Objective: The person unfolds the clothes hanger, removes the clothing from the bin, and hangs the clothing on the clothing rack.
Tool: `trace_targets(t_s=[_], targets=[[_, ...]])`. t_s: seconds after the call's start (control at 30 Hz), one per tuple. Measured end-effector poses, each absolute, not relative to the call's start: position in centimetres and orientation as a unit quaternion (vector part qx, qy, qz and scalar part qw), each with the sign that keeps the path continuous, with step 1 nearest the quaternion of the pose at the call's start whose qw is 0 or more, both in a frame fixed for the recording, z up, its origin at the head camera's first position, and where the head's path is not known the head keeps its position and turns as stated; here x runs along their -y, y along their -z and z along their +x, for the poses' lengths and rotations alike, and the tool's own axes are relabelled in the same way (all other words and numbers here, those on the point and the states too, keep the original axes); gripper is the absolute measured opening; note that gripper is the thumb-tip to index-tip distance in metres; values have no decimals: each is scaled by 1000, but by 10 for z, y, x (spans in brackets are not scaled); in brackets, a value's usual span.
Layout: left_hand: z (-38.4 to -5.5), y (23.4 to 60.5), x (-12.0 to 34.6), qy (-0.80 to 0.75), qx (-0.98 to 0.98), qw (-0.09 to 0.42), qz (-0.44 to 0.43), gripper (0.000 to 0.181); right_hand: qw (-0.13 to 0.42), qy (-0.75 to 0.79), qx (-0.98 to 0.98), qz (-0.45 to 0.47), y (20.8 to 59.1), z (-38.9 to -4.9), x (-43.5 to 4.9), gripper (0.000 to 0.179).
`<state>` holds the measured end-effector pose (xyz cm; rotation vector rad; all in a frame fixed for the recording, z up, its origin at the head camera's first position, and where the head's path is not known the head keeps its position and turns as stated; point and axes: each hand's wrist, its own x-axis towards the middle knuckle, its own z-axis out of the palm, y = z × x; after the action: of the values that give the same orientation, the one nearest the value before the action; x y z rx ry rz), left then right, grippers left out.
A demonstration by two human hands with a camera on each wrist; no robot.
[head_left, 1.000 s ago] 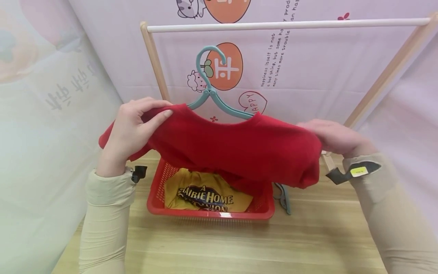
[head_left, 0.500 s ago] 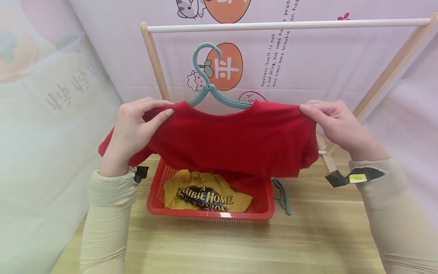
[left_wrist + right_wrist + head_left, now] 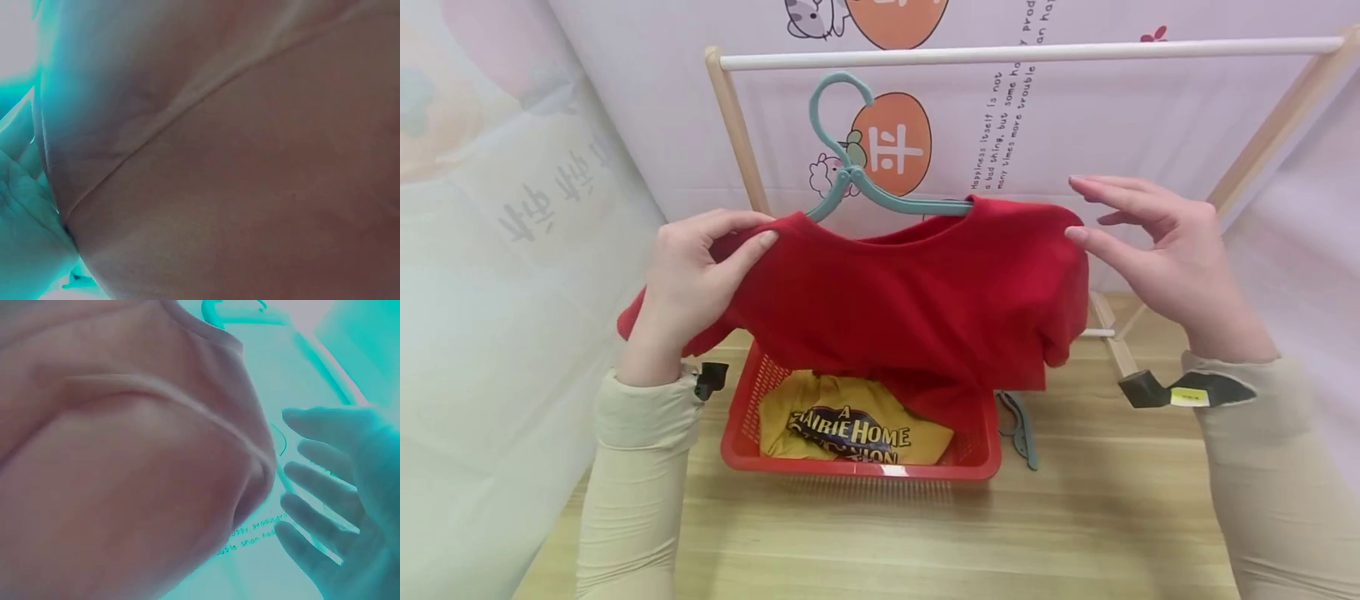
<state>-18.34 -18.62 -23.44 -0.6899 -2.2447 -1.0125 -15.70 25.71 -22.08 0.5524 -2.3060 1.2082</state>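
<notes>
A red T-shirt (image 3: 895,300) hangs spread over a light-blue clothes hanger (image 3: 850,171), whose hook and upper arms rise out of the neck opening. My left hand (image 3: 700,275) pinches the shirt's left shoulder between thumb and fingers. Beside the other shoulder is my right hand (image 3: 1172,250), its fingers spread and apart from the cloth. In the right wrist view the right hand (image 3: 337,487) shows extended fingers with a gap to the shirt (image 3: 144,456). Cloth fills most of the left wrist view, where part of the left hand (image 3: 28,219) shows at the edge.
Under the shirt stands a red basket (image 3: 861,471) holding a yellow printed garment (image 3: 850,421). A second light-blue hanger (image 3: 1021,433) lies on the wooden table (image 3: 865,542) to its right. Behind is a rack with a white rail (image 3: 1030,55) and wooden posts.
My right hand has let go of the shirt's right shoulder and moved slightly up and right, fingers opening. The hanger and the shirt's right side have risen. My left hand keeps its grip.
</notes>
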Motion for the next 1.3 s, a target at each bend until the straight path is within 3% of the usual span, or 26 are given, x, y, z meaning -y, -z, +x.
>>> trace_targets(t_s=[0.1, 0.2, 0.33, 0.5, 0.77, 0.9, 1.13, 1.3], targets=[[-180, 232, 179, 385, 840, 269, -271, 21, 251, -402, 861, 186, 222, -160, -254, 41], [-179, 233, 175, 394, 838, 256, -277, 21, 228, -390, 871, 191, 222, -164, -255, 28], [-181, 234, 177, 396, 842, 242, -276, 19, 183, -490, 835, 168, 221, -166, -265, 21], [-182, 234, 185, 393, 849, 225, -271, 15, 182, -622, 748, 143, 219, -169, -278, 24], [-176, 234, 183, 396, 856, 110, -313, 17, 208, -695, 677, 127, 216, -178, -294, 26], [-173, 238, 174, 430, 838, 150, -300, 16, 224, -693, 676, 113, 213, -182, -293, 31], [-172, 253, 154, 451, 811, 220, -303, 14, 312, -470, 825, 45, 212, -179, -269, 32], [-169, 264, 136, 438, 809, 246, -304, 17, 278, -436, 853, 70, 222, -183, -251, 39]])
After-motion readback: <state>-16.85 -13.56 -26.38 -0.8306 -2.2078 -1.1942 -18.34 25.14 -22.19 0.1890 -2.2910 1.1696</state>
